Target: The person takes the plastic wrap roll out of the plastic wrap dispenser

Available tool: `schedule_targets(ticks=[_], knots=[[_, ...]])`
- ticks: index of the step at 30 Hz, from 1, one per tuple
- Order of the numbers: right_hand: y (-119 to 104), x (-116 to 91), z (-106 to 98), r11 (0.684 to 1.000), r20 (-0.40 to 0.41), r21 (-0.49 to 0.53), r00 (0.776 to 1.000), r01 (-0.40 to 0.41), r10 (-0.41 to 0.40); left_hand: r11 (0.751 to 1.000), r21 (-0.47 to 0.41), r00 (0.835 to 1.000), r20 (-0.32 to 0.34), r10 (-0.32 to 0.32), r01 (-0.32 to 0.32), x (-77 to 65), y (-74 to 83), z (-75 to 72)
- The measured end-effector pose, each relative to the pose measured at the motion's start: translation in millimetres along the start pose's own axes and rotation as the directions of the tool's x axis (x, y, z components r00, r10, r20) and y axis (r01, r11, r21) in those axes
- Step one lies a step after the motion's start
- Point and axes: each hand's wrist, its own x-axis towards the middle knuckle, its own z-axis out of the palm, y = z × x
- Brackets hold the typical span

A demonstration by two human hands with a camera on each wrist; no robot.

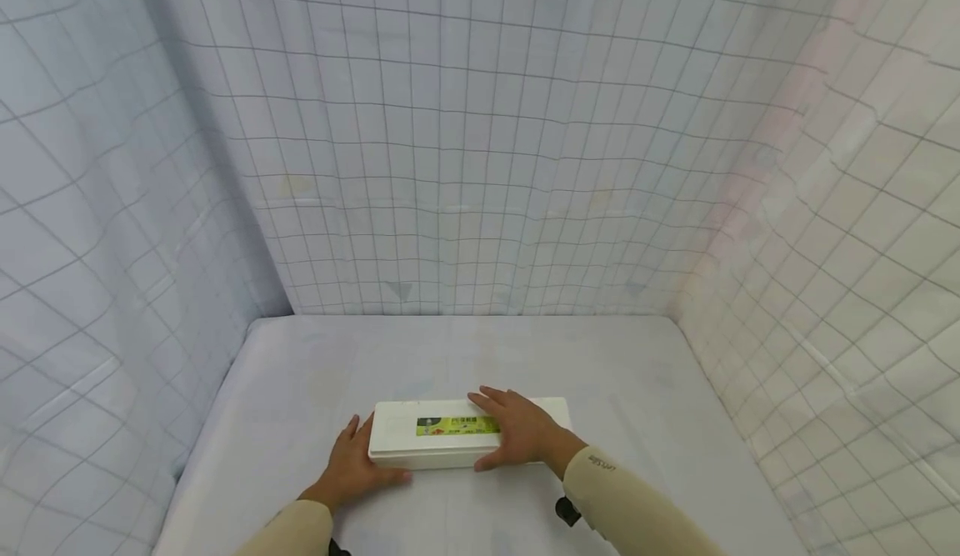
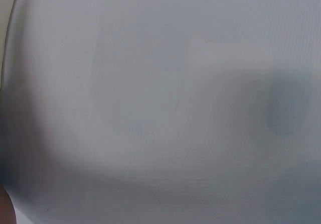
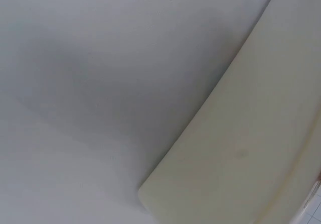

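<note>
A long white box with a yellow-green label lies crosswise on the white table, its lid on top. At the box's left end rests my left hand, thumb stretched along the front bottom edge and fingers extended beside the end. My right hand grips the box right of its middle, with the fingers spread over the lid and the thumb down at the front side. It covers the label's right end. In the right wrist view the box's pale side fills the right part; the left wrist view shows mostly tabletop.
The white tabletop extends around the box. White cloth walls with a dark grid stand at the back, left and right. A small dark device sits under the right sleeve.
</note>
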Motion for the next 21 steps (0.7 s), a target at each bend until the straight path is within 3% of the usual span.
schedule_targets(ticks=[5,12,21], knots=[[-2,5,7,0.996,-0.012,-0.084,1.0,0.022,-0.023,0.995,-0.07,0.997,-0.033,-0.076,0.073,-2.0,0.5,4.2],[-8,10,19,0.973,-0.054,-0.225,0.997,0.042,-0.055,0.998,-0.063,0.989,-0.148,-0.02,0.011,-1.6,-4.7,14.1],[-10,15,29,0.952,-0.092,-0.306,0.995,0.006,-0.036,0.99,-0.067,0.987,-0.1,-0.128,0.122,-6.8,-1.1,13.5]])
